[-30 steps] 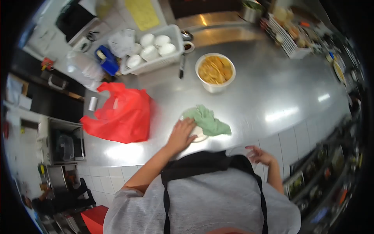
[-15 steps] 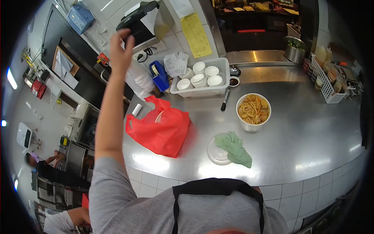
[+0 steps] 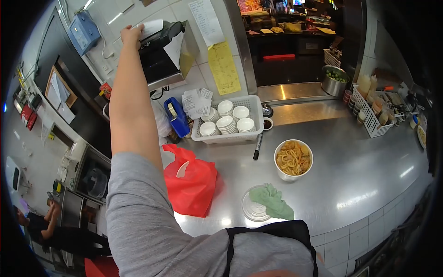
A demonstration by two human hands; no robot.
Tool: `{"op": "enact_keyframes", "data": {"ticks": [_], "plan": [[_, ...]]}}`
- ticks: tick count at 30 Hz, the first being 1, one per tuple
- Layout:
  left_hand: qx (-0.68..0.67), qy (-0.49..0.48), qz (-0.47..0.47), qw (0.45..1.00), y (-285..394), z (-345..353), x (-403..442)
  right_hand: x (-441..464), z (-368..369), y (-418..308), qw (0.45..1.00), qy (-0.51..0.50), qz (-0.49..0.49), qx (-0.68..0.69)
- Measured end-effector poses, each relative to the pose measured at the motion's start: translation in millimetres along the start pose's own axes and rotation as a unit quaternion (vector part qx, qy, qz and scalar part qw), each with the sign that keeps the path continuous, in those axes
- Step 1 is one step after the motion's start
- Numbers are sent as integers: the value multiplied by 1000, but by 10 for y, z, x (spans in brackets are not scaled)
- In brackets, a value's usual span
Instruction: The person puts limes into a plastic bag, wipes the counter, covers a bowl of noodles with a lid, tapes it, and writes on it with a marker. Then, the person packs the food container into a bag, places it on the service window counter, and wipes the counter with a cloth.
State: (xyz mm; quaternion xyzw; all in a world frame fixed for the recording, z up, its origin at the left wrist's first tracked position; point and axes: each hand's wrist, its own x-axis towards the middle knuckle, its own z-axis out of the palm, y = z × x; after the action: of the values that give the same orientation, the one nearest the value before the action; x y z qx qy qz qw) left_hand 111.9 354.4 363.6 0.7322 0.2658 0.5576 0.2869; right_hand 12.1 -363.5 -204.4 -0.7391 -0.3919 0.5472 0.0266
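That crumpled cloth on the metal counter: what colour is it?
The cloth is a pale, plain green, seen best in the head view.

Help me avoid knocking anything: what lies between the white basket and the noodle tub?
A black marker on the metal counter, as the head view shows.

The person wears a grey shirt [image 3: 272,253], its cloth finely mottled. The short left sleeve [image 3: 138,189] is wide and has many soft folds. Over the shirt is a black apron [image 3: 293,228], with a broad upper part and narrow black straps [image 3: 229,251], dark and plain.
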Motion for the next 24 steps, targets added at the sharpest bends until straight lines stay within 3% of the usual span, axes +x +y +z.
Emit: {"op": "enact_keyframes", "data": {"ticks": [1, 2, 4, 7, 8, 11, 14, 16, 17, 20, 22, 23, 24], "plan": [[-122, 21, 20, 992, -17, 3, 39, -271, -258, -229, 998, 10, -57, 2], [-127, 18, 20, 992, 10, 8, 19, -548, -569, -511, 993, 48, -107, 31], [-329, -53, 147, 931, 134, -27, -185, -1141, -1424, -1299, 958, 139, -182, 173], [-402, -96, 204, 887, 407, -101, -894, -1442, -2350, -2141, 800, 452, -379, 105], [-419, -107, 193, 881, 504, -118, -1239, -1369, -2589, -2346, 722, 487, -469, 147], [-445, -133, 155, 872, 559, -165, -2085, -1247, -3293, -3030, 588, 569, -552, 160], [-396, -185, 135, 889, 437, -196, -2734, -972, -3645, -3452, 555, 605, -532, 205], [-412, -191, 124, 882, 359, -155, -3087, -794, -3727, -3563, 504, 573, -599, 243], [-414, -223, 79, 879, 300, -166, -3243, -783, -3705, -3513, 503, 579, -595, 241], [-463, -304, -39, 832, 216, -132, -3619, -817, -3640, -3288, 595, 548, -563, 168], [-626, -332, -256, 657, 96, -93, -3682, -913, -3630, -3098, 672, 464, -569, 93], [-630, -331, -251, 656, 84, -68, -3695, -974, -3621, -3028, 672, 465, -570, 86], [-591, -330, -273, 684, 102, -37, -3697, -1045, -3620, -2966, 707, 455, -536, 69]]}}
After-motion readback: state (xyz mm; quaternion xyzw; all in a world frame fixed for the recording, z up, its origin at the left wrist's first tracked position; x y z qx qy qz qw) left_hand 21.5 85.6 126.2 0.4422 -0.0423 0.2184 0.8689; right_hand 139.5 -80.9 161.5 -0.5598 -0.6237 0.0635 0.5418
